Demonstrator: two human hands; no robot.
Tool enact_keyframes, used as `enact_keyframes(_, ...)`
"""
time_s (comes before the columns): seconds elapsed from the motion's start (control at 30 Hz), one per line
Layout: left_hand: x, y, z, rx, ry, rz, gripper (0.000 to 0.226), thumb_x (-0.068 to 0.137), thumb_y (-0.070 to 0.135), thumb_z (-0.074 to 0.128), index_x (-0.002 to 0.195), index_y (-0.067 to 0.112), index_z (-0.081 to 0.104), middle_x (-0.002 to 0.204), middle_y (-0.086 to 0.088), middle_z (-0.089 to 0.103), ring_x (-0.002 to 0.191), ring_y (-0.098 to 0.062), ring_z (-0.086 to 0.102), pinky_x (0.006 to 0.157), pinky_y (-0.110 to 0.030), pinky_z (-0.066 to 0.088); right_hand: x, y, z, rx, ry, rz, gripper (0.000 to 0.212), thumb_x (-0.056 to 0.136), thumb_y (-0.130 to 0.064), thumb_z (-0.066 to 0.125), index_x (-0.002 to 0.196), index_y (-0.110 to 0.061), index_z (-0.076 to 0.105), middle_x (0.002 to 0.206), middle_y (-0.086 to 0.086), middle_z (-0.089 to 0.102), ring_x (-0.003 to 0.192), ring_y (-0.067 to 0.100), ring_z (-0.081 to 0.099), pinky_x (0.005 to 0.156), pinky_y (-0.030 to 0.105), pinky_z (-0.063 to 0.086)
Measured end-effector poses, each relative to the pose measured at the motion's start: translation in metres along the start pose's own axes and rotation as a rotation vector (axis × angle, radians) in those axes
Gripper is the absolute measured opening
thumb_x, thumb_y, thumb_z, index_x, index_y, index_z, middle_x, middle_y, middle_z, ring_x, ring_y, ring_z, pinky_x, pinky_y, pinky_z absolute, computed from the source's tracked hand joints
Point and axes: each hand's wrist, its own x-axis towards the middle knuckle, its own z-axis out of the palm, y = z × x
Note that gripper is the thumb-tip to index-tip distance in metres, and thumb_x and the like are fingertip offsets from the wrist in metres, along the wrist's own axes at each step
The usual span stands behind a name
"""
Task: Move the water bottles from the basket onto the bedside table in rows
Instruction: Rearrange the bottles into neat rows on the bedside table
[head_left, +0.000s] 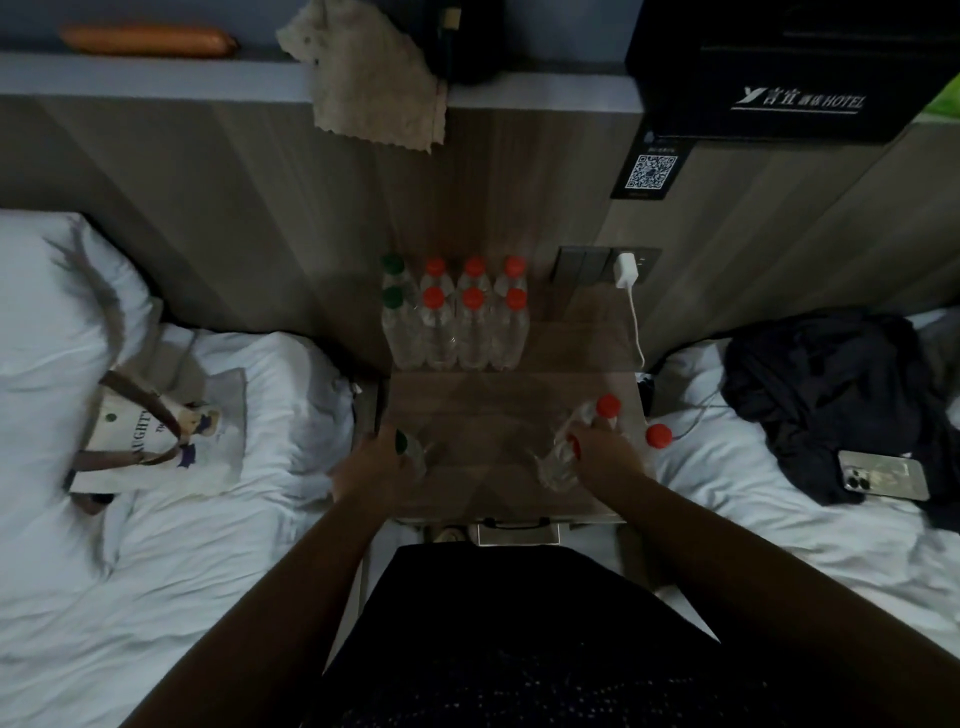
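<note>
Two rows of clear water bottles (454, 317) stand at the back of the wooden bedside table (498, 410); the leftmost pair has green caps, the others red. My left hand (371, 465) grips a green-capped bottle (413, 452) over the table's front left. My right hand (605, 454) holds red-capped bottles (576, 441) over the front right, one cap (608, 405) sticking out above the fingers. Another red cap (658, 435) shows just right of that hand, by the table's edge. No basket is visible.
White beds flank the table. A tote bag (161, 436) lies on the left bed; dark clothes (831, 384) and a phone (883, 475) lie on the right one. A white charger (626, 270) with a hanging cable is plugged into the wall behind the table.
</note>
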Motion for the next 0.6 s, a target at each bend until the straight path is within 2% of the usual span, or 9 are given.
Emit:
enact_keyframes(0.13,0.010,-0.007,-0.002,-0.033,-0.002,0.005,0.052,0.092,0.032,0.049,0.140,0.016,0.036,0.124,-0.015,0.060,0.109,-0.034,0.059,0.089,-0.042,0.050,0.006,-0.007,-0.004,-0.011,-0.017,-0.013,0.033,0.092,-0.012,0.052,0.125,-0.014,0.052,0.128,0.016,0.050,0.103,0.030,0.061,0.085,0.039,0.053)
enact_keyframes(0.23,0.013,-0.013,-0.005,-0.113,0.005,-0.003,0.054,0.089,0.040,0.053,0.135,0.013,0.044,0.122,-0.016,0.061,0.112,-0.035,0.058,0.089,-0.040,0.047,0.011,-0.014,-0.006,-0.014,-0.007,-0.034,0.028,0.088,-0.011,0.056,0.116,-0.011,0.057,0.126,0.012,0.051,0.103,0.026,0.060,0.088,0.037,0.053)
enact_keyframes(0.4,0.027,-0.019,-0.014,-0.146,-0.025,0.028,0.046,0.088,0.040,0.053,0.129,0.019,0.049,0.120,-0.012,0.062,0.108,-0.032,0.060,0.086,-0.037,0.047,0.021,-0.037,-0.010,-0.015,-0.049,-0.066,0.011,0.087,-0.014,0.060,0.097,-0.011,0.061,0.105,0.007,0.064,0.092,0.019,0.062,0.082,0.032,0.052)
enact_keyframes(0.6,0.043,-0.010,-0.036,-0.056,-0.058,0.140,0.048,0.091,0.036,0.052,0.134,0.017,0.043,0.122,-0.015,0.060,0.112,-0.034,0.057,0.083,-0.036,0.044,0.044,-0.079,-0.026,0.026,-0.028,-0.140,0.020,0.083,-0.017,0.066,0.100,-0.008,0.062,0.082,-0.006,0.046,0.087,0.016,0.052,0.074,0.025,0.037)
